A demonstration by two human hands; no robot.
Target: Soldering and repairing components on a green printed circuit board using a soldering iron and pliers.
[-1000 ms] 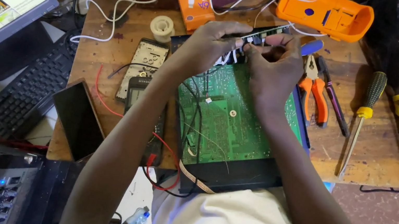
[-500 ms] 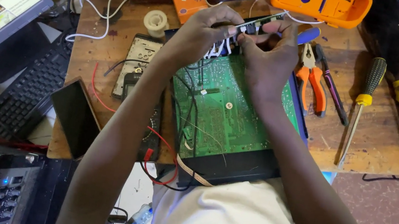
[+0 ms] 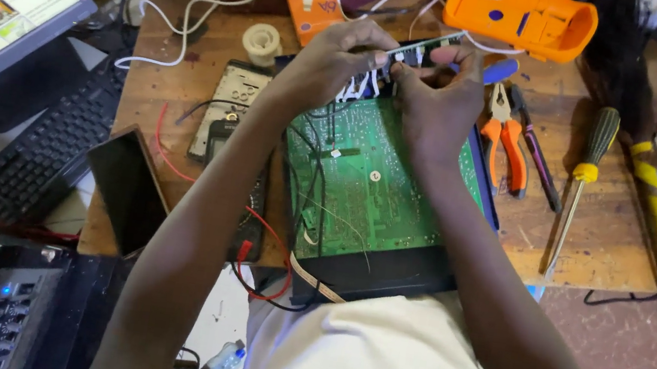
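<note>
Since a second ago your hands barely shifted: left hand (image 3: pixel 338 60) and right hand (image 3: pixel 437 97) both pinched shut on small strip board (image 3: pixel 429 45) at far edge of green circuit board (image 3: pixel 377 179). White wires underneath, probably attached, hard to tell. Grip looks steady.

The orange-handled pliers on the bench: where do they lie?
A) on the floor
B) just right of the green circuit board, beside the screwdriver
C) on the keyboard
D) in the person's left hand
B: the pliers lie on the wooden bench between the green circuit board and the screwdriver, with no hand on them.
</note>
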